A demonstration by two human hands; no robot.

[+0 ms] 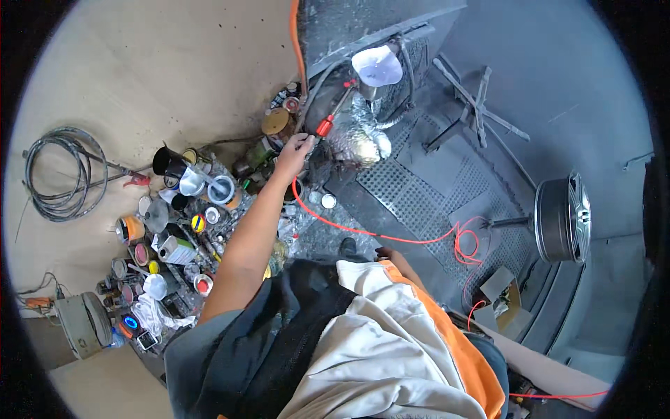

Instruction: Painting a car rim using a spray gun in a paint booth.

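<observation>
A person's left hand was closed around the lower end of a spray gun with a red fitting, the tool angled up toward a white paint cup at its top. An orange air hose ran from just below the hand across a dark perforated floor grate and looped near a car wheel rim held upright on a stand at the right. The right hand showed only partly above the person's orange-and-white garment, and whether it was open or gripping anything could not be told. Left of the outstretched arm, a crowded cluster of paint cans, mixing cups and funnels covered the floor, with a coiled grey hose lying well apart near the wall
</observation>
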